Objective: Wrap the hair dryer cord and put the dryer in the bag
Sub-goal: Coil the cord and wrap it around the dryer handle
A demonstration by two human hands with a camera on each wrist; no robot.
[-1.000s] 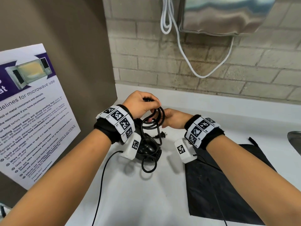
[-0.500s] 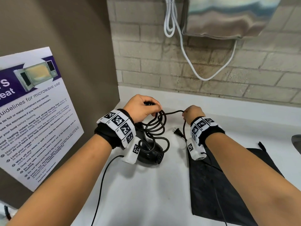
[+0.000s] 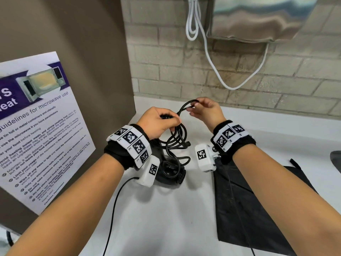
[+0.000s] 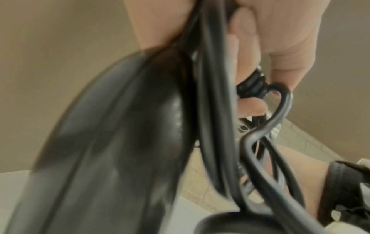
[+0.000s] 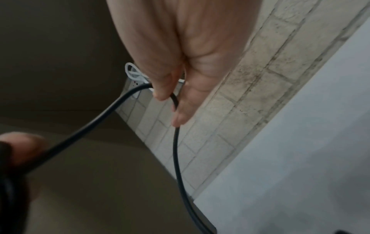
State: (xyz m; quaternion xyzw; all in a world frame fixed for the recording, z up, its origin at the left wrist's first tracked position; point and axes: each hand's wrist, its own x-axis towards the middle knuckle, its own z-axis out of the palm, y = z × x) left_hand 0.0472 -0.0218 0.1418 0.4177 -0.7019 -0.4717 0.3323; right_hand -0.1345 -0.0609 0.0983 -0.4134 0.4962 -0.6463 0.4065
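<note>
Nearest the viewer, the black bag (image 3: 258, 209) is lying flat on the white counter (image 3: 166, 218), to the right of the hair dryer (image 3: 171, 172) and just under the right forearm. The hair dryer itself is resting on the counter below the left wrist, its body down and its handle rising up into the left hand (image 3: 158, 122).

That left hand is clenching the handle top together with the gathered loops of cord (image 3: 177, 143), which are hanging down in front of the dryer; the plug (image 3: 187, 144) is dangling at the right of the loops. Beyond and to the right of the dryer, the right hand (image 3: 206, 111) is pinching a free bend of cord between thumb and fingertips (image 5: 162, 93), lifting it into an arch that is running back toward the left hand.

So the loose stretch is lying crosswise, between the two hands and above the dryer, with the right hand the nearer to it. Bringing it over the handle looks like the coming turn of the wrap. The bag is waiting on the right hand's side.
</note>
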